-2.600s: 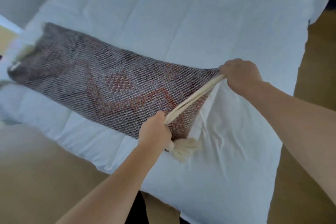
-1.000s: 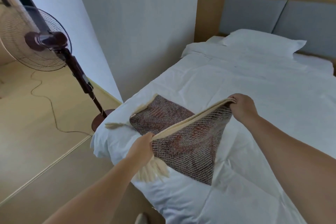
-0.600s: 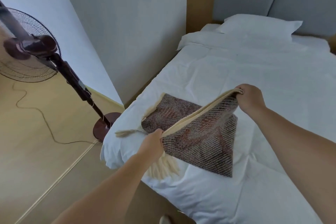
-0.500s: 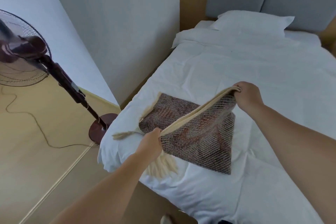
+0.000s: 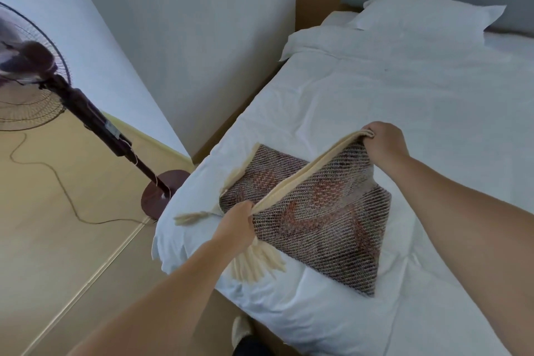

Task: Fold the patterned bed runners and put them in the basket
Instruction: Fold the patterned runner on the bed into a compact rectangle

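A patterned bed runner, woven in brown, white and red with a cream border and tassels, lies doubled over at the foot corner of the white bed. My left hand grips the near corner of its upper layer, cream tassels hanging below my fist. My right hand grips the far corner of the same cream edge, which stretches taut between both hands above the lower layer. No basket is in view.
A dark standing fan stands on the wooden floor to the left, its base close to the bed corner and its cord trailing across the floor. A white pillow lies at the headboard. A wall corner juts beside the bed.
The long runner has been folded over onto itself; both hands carried the held edge toward the far end. In the last second the hands lowered slightly and the view shifted.
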`<action>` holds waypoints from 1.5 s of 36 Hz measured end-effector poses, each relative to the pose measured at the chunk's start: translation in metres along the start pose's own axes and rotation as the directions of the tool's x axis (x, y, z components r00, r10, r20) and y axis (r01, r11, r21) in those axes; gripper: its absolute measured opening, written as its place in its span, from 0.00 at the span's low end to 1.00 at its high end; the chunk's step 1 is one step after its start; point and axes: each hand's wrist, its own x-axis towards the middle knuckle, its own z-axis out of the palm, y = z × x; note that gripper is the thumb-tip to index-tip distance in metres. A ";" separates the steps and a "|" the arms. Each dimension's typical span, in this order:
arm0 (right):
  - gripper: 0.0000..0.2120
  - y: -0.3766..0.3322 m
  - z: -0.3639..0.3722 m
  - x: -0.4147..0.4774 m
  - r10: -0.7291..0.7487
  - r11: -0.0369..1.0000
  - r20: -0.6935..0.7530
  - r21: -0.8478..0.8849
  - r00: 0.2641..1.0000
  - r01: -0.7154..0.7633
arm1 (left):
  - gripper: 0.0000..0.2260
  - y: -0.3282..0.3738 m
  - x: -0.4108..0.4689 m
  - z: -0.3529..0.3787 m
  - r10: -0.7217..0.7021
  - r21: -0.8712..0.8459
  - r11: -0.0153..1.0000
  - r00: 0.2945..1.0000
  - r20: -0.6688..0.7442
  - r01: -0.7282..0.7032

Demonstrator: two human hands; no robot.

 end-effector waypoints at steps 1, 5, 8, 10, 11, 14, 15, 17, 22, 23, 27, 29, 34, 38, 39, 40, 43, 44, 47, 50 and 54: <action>0.12 -0.003 0.007 0.005 -0.006 1.000 0.017 -0.001 1.000 0.006 | 0.12 -0.006 0.005 0.001 -0.006 0.001 1.000 1.000 0.017 0.006; 0.12 -0.021 0.038 0.028 -0.032 0.999 0.060 0.006 0.998 0.032 | 0.12 -0.033 0.031 0.003 -0.048 -0.001 0.999 0.996 0.070 0.048; 0.12 -0.035 0.075 0.049 -0.028 1.000 0.084 0.002 0.996 0.028 | 0.12 -0.065 0.062 0.010 -0.076 -0.006 0.997 0.989 0.130 0.077; 0.12 -0.041 0.102 0.062 -0.007 1.000 0.094 -0.004 0.996 0.008 | 0.11 -0.088 0.084 0.018 -0.074 -0.006 0.997 0.981 0.178 0.076; 0.12 -0.043 0.116 0.070 0.003 1.000 0.097 -0.014 0.995 -0.002 | 0.11 -0.099 0.095 0.022 -0.074 0.000 0.997 0.975 0.207 0.076; 0.13 -0.051 0.163 0.097 0.033 0.998 0.125 -0.054 0.992 -0.027 | 0.11 -0.130 0.130 0.035 -0.091 -0.009 0.995 0.956 0.281 0.097; 0.13 -0.054 0.180 0.105 0.042 0.997 0.138 -0.071 0.989 -0.032 | 0.11 -0.140 0.141 0.040 -0.099 -0.010 0.994 0.947 0.305 0.107; 0.14 -0.061 0.211 0.119 0.048 0.994 0.165 -0.107 0.985 -0.031 | 0.10 -0.159 0.159 0.050 -0.102 -0.003 0.994 0.928 0.358 0.110; 0.14 -0.068 0.280 0.148 0.073 0.982 0.213 -0.184 0.974 -0.033 | 0.07 -0.201 0.200 0.074 -0.114 0.010 0.992 0.874 0.472 0.124; 0.14 -0.068 0.291 0.153 0.073 0.980 0.225 -0.198 0.972 -0.028 | 0.07 -0.208 0.206 0.079 -0.120 0.015 0.992 0.869 0.481 0.129; 0.14 -0.066 0.326 0.167 0.066 0.974 0.249 -0.227 0.966 -0.008 | 0.04 -0.228 0.218 0.093 -0.161 0.012 0.984 0.857 0.489 0.178; 0.13 -0.068 0.340 0.173 0.067 0.967 0.268 -0.256 0.961 0.004 | 0.03 -0.237 0.217 0.096 -0.215 0.016 0.972 0.852 0.478 0.236; 0.12 -0.086 0.374 0.187 0.075 0.964 0.285 -0.265 0.956 0.003 | 0.14 -0.260 0.213 0.097 -0.385 0.015 0.900 0.779 0.494 0.435; 0.10 -0.091 0.405 0.193 0.066 0.966 0.298 -0.258 0.952 0.014 | 0.12 -0.277 0.211 0.099 -0.466 0.000 0.852 0.757 0.458 0.524; 0.09 -0.089 0.412 0.194 0.075 0.966 0.294 -0.260 0.953 0.005 | 0.10 -0.279 0.212 0.101 -0.483 -0.009 0.841 0.757 0.441 0.542; 0.08 -0.087 0.419 0.196 0.081 0.965 0.291 -0.261 0.953 -0.002 | 0.09 -0.281 0.214 0.102 -0.500 -0.011 0.832 0.758 0.419 0.555; 0.07 -0.077 0.436 0.198 0.090 0.962 0.294 -0.273 0.952 -0.007 | 0.10 -0.283 0.217 0.107 -0.524 0.060 0.841 0.783 0.335 0.537; 0.07 -0.074 0.441 0.198 0.093 0.960 0.295 -0.280 0.951 -0.007 | 0.10 -0.283 0.216 0.107 -0.514 0.097 0.855 0.804 0.299 0.510; 0.07 -0.065 0.453 0.198 0.080 0.954 0.283 -0.299 0.956 0.008 | 0.07 -0.279 0.213 0.107 -0.414 0.159 0.907 0.896 0.159 0.391; 0.12 -0.057 0.460 0.196 0.061 0.962 0.243 -0.272 0.968 0.007 | 0.14 -0.272 0.213 0.109 -0.249 0.197 0.950 0.968 0.011 0.242; 0.24 -0.046 0.464 0.174 -0.061 0.967 0.281 -0.221 0.958 0.126 | 0.32 -0.253 0.217 0.114 -0.010 0.122 0.992 0.996 -0.092 0.021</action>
